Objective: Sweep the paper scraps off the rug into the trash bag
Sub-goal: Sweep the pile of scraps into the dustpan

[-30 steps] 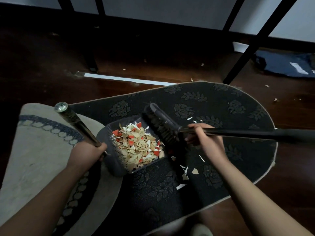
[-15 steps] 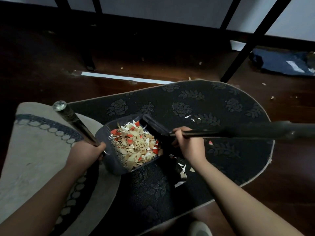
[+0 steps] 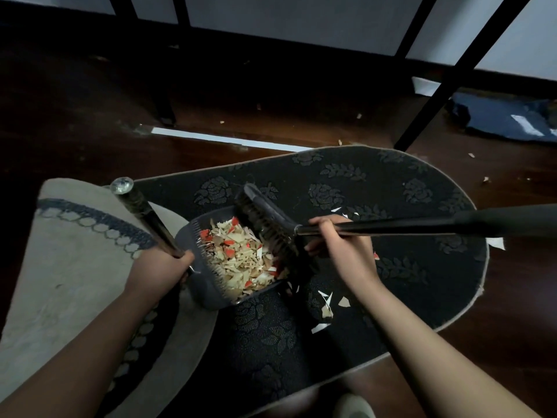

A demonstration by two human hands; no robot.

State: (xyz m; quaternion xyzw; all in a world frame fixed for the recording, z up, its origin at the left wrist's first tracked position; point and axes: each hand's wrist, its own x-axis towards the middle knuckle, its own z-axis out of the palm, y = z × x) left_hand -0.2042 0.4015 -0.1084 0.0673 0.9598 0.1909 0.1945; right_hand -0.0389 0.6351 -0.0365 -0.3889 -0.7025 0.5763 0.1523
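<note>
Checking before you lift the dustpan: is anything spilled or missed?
Yes. Several paper scraps lie on the dark rug just outside the dustpan, beside its open edge. A few more sit behind the right hand, and stray bits dot the wood floor beyond the rug.
</note>
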